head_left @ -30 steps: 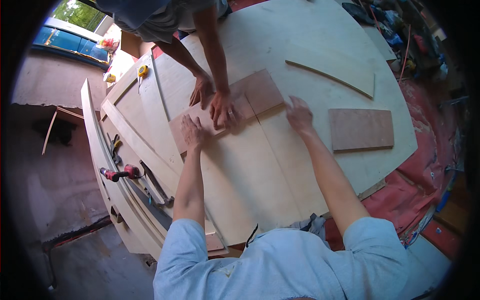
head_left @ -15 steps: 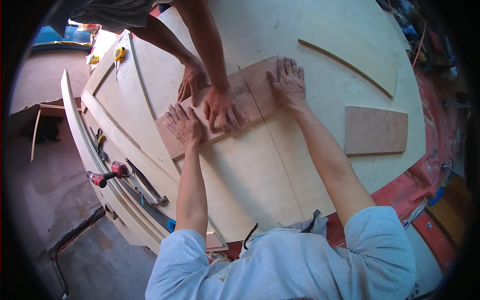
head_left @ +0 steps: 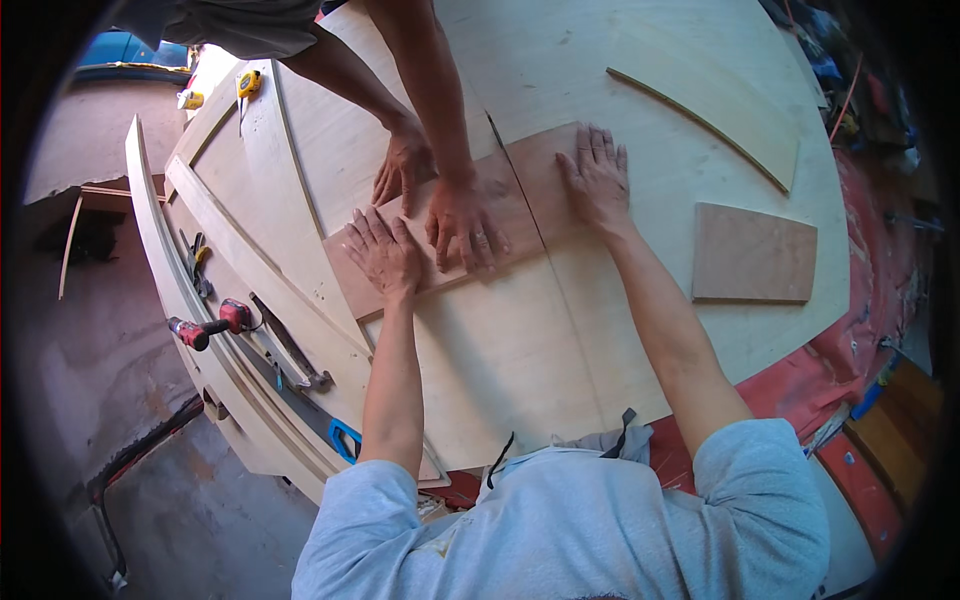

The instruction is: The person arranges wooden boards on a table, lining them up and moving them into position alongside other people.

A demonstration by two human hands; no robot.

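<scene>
A reddish-brown board (head_left: pixel 355 278) lies crosswise on a large pale plywood sheet (head_left: pixel 520 370), with a dark straight line crossing it near its right part. My left hand (head_left: pixel 390 255) rests flat on the board's left part, fingers apart. My right hand (head_left: pixel 600 188) lies on its right end, fingers stretched out. Between them are a co-worker's two hands: the nearer one (head_left: pixel 460 225) presses on the board with spread fingertips, and the other (head_left: pixel 400 165) touches it along the far edge, just beyond my left hand.
Pale wood strips (head_left: pixel 230 205) lie at the left with a red drill (head_left: pixel 205 328), hammer (head_left: pixel 315 378), blue-handled tool (head_left: pixel 340 435) and yellow tape measure (head_left: pixel 249 84). A curved pale board (head_left: pixel 720 120) and a smaller brown board (head_left: pixel 755 250) lie at the right. Red sheeting (head_left: pixel 840 340) lies beyond.
My right hand has come from beside the board's right end to lie flat on it. My left hand stays on the board. The view has shifted slightly.
</scene>
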